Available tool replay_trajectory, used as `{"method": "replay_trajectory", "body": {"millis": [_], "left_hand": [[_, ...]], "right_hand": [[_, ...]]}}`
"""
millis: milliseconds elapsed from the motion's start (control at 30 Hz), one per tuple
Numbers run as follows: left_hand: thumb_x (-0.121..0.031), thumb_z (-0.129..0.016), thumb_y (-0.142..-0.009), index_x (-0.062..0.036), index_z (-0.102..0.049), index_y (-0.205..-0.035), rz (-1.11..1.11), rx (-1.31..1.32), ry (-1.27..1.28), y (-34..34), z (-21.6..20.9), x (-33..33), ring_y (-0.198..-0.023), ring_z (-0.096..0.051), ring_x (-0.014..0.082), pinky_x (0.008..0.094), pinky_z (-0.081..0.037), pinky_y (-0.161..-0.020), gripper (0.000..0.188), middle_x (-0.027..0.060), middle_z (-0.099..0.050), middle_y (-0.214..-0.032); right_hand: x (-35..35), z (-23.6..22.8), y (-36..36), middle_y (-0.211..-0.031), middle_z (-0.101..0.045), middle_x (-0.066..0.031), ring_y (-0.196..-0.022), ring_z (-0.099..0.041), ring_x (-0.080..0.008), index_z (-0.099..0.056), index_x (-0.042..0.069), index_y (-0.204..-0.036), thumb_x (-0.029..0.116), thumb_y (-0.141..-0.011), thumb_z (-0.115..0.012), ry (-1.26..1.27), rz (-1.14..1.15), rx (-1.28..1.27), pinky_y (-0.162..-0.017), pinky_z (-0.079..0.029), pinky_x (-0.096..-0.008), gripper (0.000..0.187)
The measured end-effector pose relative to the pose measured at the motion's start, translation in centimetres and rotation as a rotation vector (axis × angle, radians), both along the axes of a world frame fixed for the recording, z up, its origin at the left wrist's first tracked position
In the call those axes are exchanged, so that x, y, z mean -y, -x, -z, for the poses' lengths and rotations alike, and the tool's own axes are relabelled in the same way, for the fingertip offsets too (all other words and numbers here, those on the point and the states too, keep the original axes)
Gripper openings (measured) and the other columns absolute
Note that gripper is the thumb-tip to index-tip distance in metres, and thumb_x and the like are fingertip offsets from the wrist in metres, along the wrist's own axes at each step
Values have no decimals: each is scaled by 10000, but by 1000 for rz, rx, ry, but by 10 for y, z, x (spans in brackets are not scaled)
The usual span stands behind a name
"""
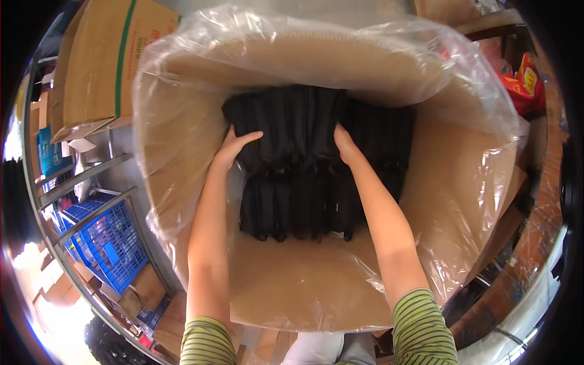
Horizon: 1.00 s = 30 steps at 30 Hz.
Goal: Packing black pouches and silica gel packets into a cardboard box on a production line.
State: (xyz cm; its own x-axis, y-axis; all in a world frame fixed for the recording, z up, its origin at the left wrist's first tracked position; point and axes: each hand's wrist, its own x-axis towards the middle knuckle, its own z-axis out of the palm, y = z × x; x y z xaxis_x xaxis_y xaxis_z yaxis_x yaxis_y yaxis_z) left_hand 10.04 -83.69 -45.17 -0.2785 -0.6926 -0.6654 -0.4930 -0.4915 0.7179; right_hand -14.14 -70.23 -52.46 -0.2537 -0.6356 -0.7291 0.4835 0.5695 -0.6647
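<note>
Both my arms reach down into a large cardboard box [292, 277] lined with a clear plastic bag [486, 164]. A row of black folded items [286, 125], apparently soft, is pressed between my two hands. On its left side my left hand [231, 149] grips, thumb laid across the front and the other fingers hidden. At the row's right end sits my right hand [345, 145], its fingers mostly tucked out of sight. More black items [292, 207] lie packed below, nearer to me, and others [380, 137] stand to the right.
A taped carton [94, 73] with a green strap stands at the upper left, above a metal rack [91, 176]. Blue plastic crates [109, 240] sit lower left. Red packaging [526, 82] lies at the right, by a brown curved edge [550, 164].
</note>
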Motion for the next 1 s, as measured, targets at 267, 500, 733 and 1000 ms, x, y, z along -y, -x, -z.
{"method": "replay_trajectory", "body": {"millis": [267,500,733,1000], "left_hand": [[-359,-807,-709,73,-392,-1312,10,391,599,20,56,-22,-1216,-494,363,392,-390,-1028,850,268,-512,-1287],[-401,-538,-913,-106,-257,-1483,474,723,1052,48,65,-70,-1426,-169,349,482,-186,-1137,700,123,-195,-1552],[-291,-581,-873,-81,-372,-1392,442,609,1114,69,50,-96,-1355,-292,335,475,-250,-1090,598,162,-310,-1466],[-183,-576,-780,-50,-597,-1145,1333,-210,1063,130,29,-276,-1294,-407,275,394,-223,-1150,389,125,-536,-1264]], "right_hand": [[-1,49,4,-1302,-512,-224,-1212,-479,-367,-445,16,-1361,343,-1004,-325,-82,67,-674,-1026,-362,-383,499],[4,8,-23,-1414,-401,-195,-1273,-413,-378,-201,134,-1494,345,-975,-422,-119,-87,-984,-1017,-339,-507,602],[-14,8,1,-1421,-392,-197,-1279,-401,-387,-256,144,-1481,422,-962,-428,-152,-112,-830,-1042,-323,-480,614],[-57,-25,55,-1191,-597,-181,-1147,-535,-337,-622,45,-1176,339,-983,-395,116,-94,-705,-979,-402,-356,419]]}}
